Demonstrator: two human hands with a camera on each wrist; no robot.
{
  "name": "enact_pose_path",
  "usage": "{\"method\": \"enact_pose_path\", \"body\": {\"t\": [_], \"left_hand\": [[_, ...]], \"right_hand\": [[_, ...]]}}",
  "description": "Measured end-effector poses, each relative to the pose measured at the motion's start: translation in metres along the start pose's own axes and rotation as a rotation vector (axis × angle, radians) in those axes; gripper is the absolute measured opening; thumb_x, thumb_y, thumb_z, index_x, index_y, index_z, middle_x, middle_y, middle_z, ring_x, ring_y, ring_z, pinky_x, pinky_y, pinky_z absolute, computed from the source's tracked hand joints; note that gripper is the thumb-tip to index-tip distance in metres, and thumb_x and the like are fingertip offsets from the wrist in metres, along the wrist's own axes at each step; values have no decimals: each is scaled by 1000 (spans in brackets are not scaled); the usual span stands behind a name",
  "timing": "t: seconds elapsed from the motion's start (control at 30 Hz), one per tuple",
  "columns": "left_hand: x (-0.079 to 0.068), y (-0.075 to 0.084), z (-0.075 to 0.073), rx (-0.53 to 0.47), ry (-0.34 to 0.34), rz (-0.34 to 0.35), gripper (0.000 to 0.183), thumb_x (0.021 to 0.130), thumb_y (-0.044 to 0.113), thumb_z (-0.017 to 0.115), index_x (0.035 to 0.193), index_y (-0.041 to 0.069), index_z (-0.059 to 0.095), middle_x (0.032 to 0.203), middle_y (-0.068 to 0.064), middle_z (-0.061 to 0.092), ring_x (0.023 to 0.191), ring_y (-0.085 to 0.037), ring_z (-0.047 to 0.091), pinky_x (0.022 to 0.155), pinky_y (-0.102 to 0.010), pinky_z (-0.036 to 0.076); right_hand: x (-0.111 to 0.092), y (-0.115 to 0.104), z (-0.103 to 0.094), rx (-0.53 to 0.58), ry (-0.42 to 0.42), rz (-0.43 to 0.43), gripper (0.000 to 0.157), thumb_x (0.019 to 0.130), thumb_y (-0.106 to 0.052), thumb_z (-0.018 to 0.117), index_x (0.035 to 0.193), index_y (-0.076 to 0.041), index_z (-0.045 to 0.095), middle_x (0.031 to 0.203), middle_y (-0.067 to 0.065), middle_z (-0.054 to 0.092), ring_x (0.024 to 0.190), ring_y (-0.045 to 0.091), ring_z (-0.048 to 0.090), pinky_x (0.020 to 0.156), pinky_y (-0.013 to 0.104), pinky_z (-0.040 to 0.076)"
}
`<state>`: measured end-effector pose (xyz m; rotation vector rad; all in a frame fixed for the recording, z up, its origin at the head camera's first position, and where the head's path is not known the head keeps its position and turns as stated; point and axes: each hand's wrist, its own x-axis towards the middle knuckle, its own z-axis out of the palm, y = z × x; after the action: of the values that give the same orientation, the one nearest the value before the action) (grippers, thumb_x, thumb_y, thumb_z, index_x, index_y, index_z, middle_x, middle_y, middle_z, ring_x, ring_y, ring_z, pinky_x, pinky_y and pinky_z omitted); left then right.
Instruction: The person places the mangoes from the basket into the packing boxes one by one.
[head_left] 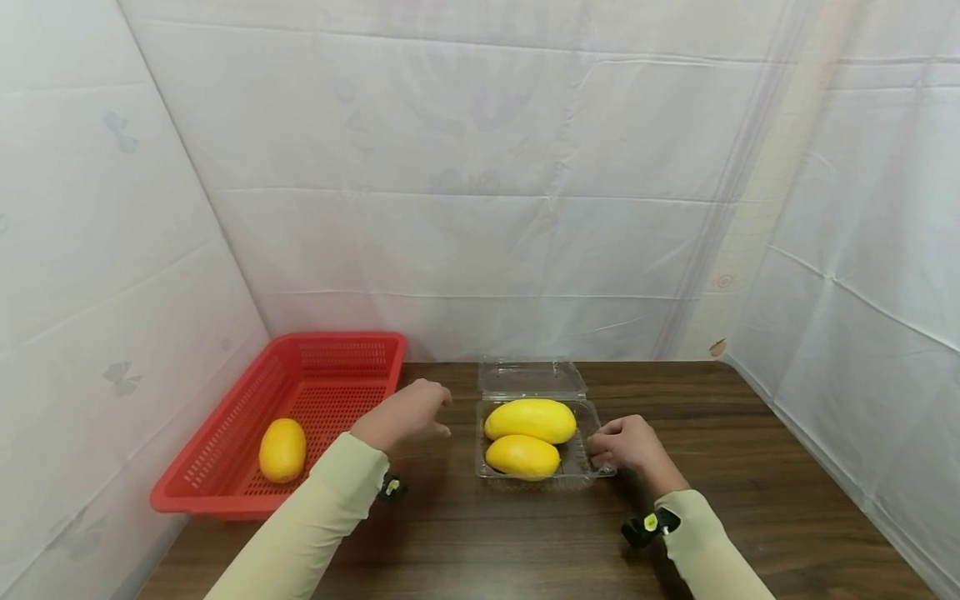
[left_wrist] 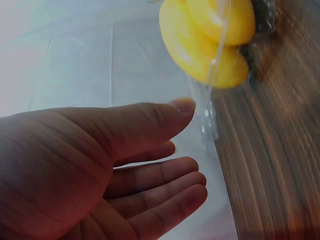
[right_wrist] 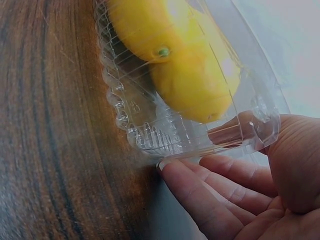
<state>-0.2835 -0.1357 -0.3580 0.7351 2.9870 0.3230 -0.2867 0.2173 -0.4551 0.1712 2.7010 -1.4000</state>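
A clear plastic clamshell box (head_left: 576,457) lies on the table with its lid (head_left: 532,380) folded back toward the wall. Two smooth, oval yellow fruits (head_left: 530,421) lie one behind the other in its left part. My right hand (head_left: 630,442) pinches the box's right wall; in the right wrist view the thumb reaches inside and the fingers (right_wrist: 200,195) stay outside. To the left of the box, my left hand (head_left: 408,412) hangs in the air with relaxed fingers (left_wrist: 165,205), holding nothing. A third yellow fruit (head_left: 282,450) lies in the red basket.
The red plastic basket (head_left: 168,492), with slotted walls, stands at the table's left side. White sheeting (head_left: 480,250) walls in the dark wooden table (head_left: 480,542) at the back and both sides. Each wrist carries a small black device (head_left: 649,527).
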Motion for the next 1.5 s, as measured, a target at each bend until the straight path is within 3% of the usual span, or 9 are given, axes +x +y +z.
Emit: {"method": "enact_pose_path", "body": {"t": [0.1, 0.23, 0.5, 0.7, 0.83, 1.17, 1.5], "left_hand": [[-3, -10, -3, 14, 10, -13, 41, 78, 23, 76, 112, 2, 65, 111, -11, 66, 103, -24, 61, 88, -39, 51], [-7, -23, -10, 14, 33, -17, 42, 81, 24, 73, 115, 0, 63, 109, -13, 66, 96, -22, 63, 86, -39, 51], [-21, -49, -26, -12, 89, -114, 39, 82, 24, 73, 113, 3, 63, 96, -8, 67, 84, -17, 60, 79, -37, 53], [-29, -66, -32, -10, 119, -162, 45, 83, 23, 72, 121, 3, 59, 103, -10, 66, 92, -22, 60, 82, -42, 53], [-35, -78, -33, -3, 118, -188, 44, 84, 22, 70, 120, 1, 59, 107, -13, 66, 96, -26, 61, 83, -45, 52], [-51, -114, -32, -10, 95, -241, 39, 84, 21, 69, 116, -1, 60, 99, -13, 66, 86, -23, 61, 76, -43, 53], [-62, -136, -35, 5, 42, -281, 44, 83, 24, 69, 113, -7, 60, 104, -22, 65, 97, -35, 62, 79, -48, 52]], "right_hand": [[1, 1, 0, -5, 0, 4, 18, 80, -20, 71, 89, -5, 73, 80, 5, 68, 66, 16, 62, 59, 30, 54], [3, 3, 0, 7, -7, 11, 17, 80, -20, 71, 89, -5, 73, 80, 6, 68, 66, 16, 63, 60, 30, 54], [2, 1, 1, 18, -8, 5, 17, 80, -18, 71, 88, -3, 73, 78, 6, 69, 63, 16, 66, 59, 32, 55], [1, -1, 0, 24, -1, 10, 16, 80, -17, 71, 87, -3, 73, 76, 7, 69, 63, 17, 67, 58, 31, 55], [0, -2, 1, 12, 9, -4, 14, 79, -16, 71, 85, -3, 72, 75, 6, 68, 61, 16, 66, 57, 31, 55], [-2, -5, 0, 12, 32, -16, 16, 78, -15, 72, 87, -3, 73, 75, 7, 70, 62, 19, 68, 57, 32, 56], [-1, -4, 2, -5, 38, -21, 13, 77, -13, 72, 84, -2, 73, 71, 7, 69, 59, 18, 67, 56, 32, 56]]}}
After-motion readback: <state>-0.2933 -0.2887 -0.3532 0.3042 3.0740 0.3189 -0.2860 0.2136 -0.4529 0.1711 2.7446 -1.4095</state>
